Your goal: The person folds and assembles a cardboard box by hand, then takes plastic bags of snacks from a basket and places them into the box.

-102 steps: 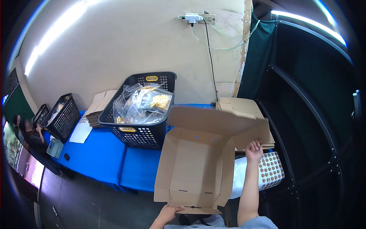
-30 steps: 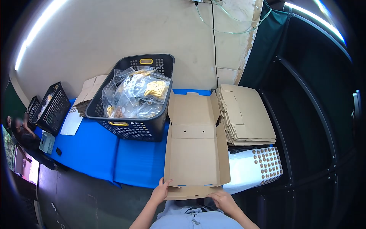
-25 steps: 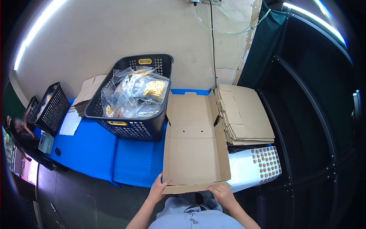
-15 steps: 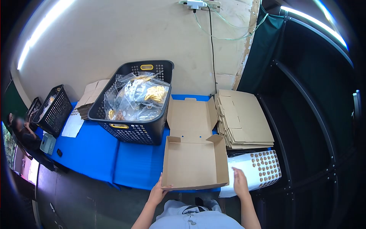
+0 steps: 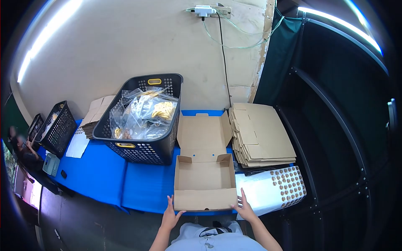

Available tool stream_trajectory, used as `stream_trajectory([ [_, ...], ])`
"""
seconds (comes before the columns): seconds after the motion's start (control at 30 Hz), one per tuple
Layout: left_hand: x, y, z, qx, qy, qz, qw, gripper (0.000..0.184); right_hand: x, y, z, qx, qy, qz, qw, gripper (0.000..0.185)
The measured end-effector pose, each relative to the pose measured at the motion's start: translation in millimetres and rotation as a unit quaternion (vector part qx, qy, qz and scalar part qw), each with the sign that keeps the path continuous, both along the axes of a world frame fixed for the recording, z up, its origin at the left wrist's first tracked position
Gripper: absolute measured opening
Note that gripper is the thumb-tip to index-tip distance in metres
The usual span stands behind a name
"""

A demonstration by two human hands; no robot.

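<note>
A brown cardboard box (image 5: 205, 181) stands at the table's front edge, its lid (image 5: 200, 133) raised at the back. Its front panel (image 5: 205, 200) spans the near side between the two side walls. At the front left corner, my left hand (image 5: 169, 216) is spread, with the thumb reaching to the panel. My right hand (image 5: 246, 209) is at the front right corner, fingers apart and thumb at the box edge. Neither hand is wrapped around the box.
Left of the box stands a black basket (image 5: 138, 152) of clear bags holding yellow pieces. Flat cardboard (image 5: 268, 134) is stacked at right, behind a sheet of round stickers (image 5: 289, 184). Farther left are another basket (image 5: 54, 125) and a person (image 5: 27, 154).
The box's front panel has come up across the near side. My right hand has moved left to the box's front right corner. My left hand has opened at the left corner.
</note>
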State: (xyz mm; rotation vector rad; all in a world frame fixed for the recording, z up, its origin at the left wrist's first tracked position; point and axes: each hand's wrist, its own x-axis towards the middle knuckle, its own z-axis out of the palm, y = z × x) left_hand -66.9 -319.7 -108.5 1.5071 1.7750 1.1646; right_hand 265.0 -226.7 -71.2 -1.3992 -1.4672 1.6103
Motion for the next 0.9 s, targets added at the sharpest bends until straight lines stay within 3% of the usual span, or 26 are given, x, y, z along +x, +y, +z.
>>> stream_trajectory([
  [0.03,0,2,0,-0.001,0.0,0.0,1.0,0.086,0,2,-7,-0.001,0.0,0.0,1.0,0.076],
  [0.1,1,7,2,-0.045,0.18,-0.037,0.982,0.078,-1,8,-28,0.276,-0.178,0.033,0.944,0.082],
  [0.13,2,9,3,-0.046,0.181,-0.036,0.982,0.078,-8,8,-8,0.277,-0.177,0.035,0.944,0.082],
  [0.2,6,11,6,-0.161,0.208,-0.025,0.965,0.069,-22,6,27,0.353,-0.42,0.148,0.823,0.072],
  [0.23,12,14,19,-0.161,0.21,-0.027,0.964,0.069,-26,6,21,0.352,-0.419,0.147,0.824,0.072],
  [0.3,29,21,43,-0.154,0.394,0.018,0.906,0.06,-31,12,-3,0.413,-0.445,0.278,0.744,0.053],
  [0.33,33,25,36,-0.153,0.394,0.018,0.906,0.06,-34,17,-20,0.414,-0.445,0.277,0.744,0.053],
  [0.4,36,36,17,-0.082,0.496,-0.095,0.859,0.062,-43,26,-41,0.298,-0.437,0.341,0.777,0.036],
  [0.43,37,42,17,-0.031,0.518,-0.119,0.847,0.047,-43,27,-41,0.3,-0.436,0.343,0.776,0.036],
  [0.47,34,46,11,-0.033,0.519,-0.115,0.847,0.047,-42,28,-41,0.28,-0.444,0.335,0.783,0.03],
  [0.53,26,60,-9,-0.294,0.33,-0.204,0.874,0.035,-45,29,-41,0.262,-0.449,0.329,0.788,0.025],
  [0.57,24,59,-16,-0.295,0.328,-0.2,0.875,0.035,-42,28,-49,0.253,-0.451,0.334,0.788,0.023],
  [0.67,19,54,-21,-0.2,0.384,-0.22,0.874,0.026,-40,32,-49,0.229,-0.448,0.346,0.792,0.021],
  [0.73,21,49,-3,-0.215,0.298,-0.235,0.9,0.025,-40,28,-35,0.21,-0.442,0.349,0.799,0.022],
  [0.77,23,44,7,-0.214,0.299,-0.233,0.9,0.025,-39,24,-21,0.189,-0.356,0.306,0.863,0.023],
  [0.8,26,40,19,-0.091,0.185,-0.202,0.958,0.022,-38,23,-10,0.166,-0.265,0.258,0.914,0.025],
  [0.83,26,39,29,0.038,0.066,-0.164,0.983,0.019,-34,25,-7,0.172,-0.264,0.26,0.913,0.025],
  [0.9,17,34,40,0.034,0.01,-0.116,0.993,0.019,-22,27,-12,0.3,-0.143,0.047,0.942,0.029],
])
